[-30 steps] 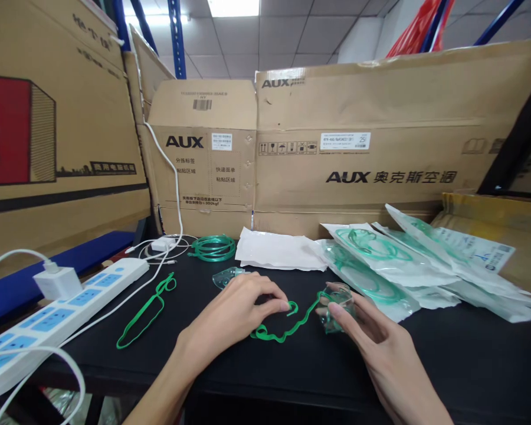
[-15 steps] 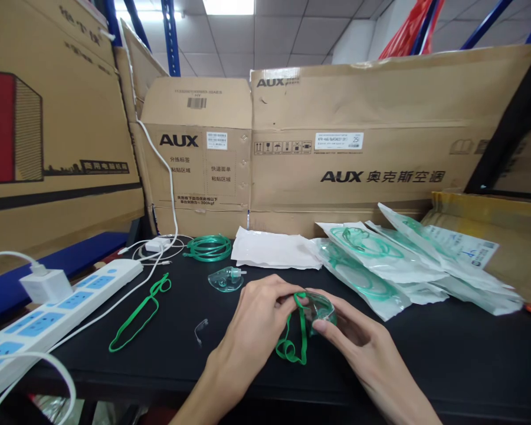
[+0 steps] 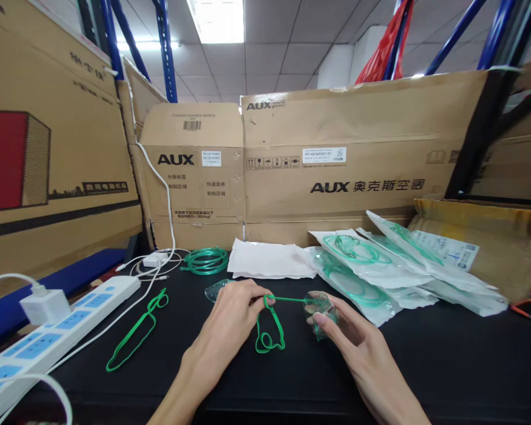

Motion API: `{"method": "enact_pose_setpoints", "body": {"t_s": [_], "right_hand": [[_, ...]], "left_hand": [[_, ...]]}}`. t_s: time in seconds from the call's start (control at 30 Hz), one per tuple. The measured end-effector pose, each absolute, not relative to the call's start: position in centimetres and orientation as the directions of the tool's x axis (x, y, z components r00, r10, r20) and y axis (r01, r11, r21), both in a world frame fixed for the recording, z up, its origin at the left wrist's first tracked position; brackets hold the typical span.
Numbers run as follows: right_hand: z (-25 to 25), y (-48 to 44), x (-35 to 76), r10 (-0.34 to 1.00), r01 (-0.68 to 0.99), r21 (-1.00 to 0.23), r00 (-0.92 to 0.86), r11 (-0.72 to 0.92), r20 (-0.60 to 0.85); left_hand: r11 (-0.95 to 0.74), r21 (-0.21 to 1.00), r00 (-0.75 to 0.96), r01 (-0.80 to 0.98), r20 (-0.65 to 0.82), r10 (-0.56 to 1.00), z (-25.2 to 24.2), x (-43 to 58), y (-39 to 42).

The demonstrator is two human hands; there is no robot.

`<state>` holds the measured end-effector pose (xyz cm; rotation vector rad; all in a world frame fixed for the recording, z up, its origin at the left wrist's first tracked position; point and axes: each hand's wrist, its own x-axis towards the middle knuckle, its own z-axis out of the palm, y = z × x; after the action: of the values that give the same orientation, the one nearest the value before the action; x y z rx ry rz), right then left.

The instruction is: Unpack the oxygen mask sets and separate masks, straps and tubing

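Observation:
My right hand (image 3: 351, 333) is closed around a clear green-tinted oxygen mask (image 3: 321, 308) above the black table. My left hand (image 3: 234, 316) pinches a green elastic strap (image 3: 279, 336) between thumb and fingers. One stretch of that strap runs taut from the pinch to the mask's near side, and the rest hangs down in a loop with a curl at its bottom. Partly hidden behind my left hand lies a second clear mask (image 3: 215, 290). Another green strap (image 3: 135, 336) lies loose on the table to the left.
A coil of green tubing (image 3: 205, 261) lies at the back, beside white paper packaging (image 3: 269, 260). Pouches with green tubing (image 3: 358, 251) are piled at the right. On the left are a power strip (image 3: 77, 316) and white cables. Cardboard boxes (image 3: 336, 153) wall off the back.
My left hand has moved left, away from the mask, drawing the strap out taut between them. The second mask is now mostly covered by that hand. The camera view has shifted slightly.

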<state>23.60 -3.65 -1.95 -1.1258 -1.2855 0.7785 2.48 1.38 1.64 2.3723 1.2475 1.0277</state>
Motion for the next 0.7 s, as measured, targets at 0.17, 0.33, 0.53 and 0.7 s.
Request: {"method": "enact_pose_setpoints", "body": {"t_s": [0.17,0.33,0.53,0.7], "right_hand": [[-2.0,-3.6,23.6,0.939,0.16,-0.935,0.094,0.315,0.332],[-1.5,-4.1,23.4,0.942,0.205,-0.922,-0.008,0.329,0.334],[-1.2,-4.4,23.2,0.947,0.176,-0.93,-0.041,0.321,0.319],[-1.8,-3.8,23.4,0.937,0.179,-0.93,0.079,0.322,0.34]], "left_hand": [[-0.598,0.64,0.476,0.482,0.382,0.792,1.5,2.5,1.4],[-0.589,0.679,0.475,0.437,0.382,0.793,2.0,2.9,0.9],[-0.635,0.58,0.503,0.51,0.398,0.767,1.6,3.8,0.3],[-0.61,0.514,0.467,0.603,0.393,0.792,1.2,2.9,1.0]]}}
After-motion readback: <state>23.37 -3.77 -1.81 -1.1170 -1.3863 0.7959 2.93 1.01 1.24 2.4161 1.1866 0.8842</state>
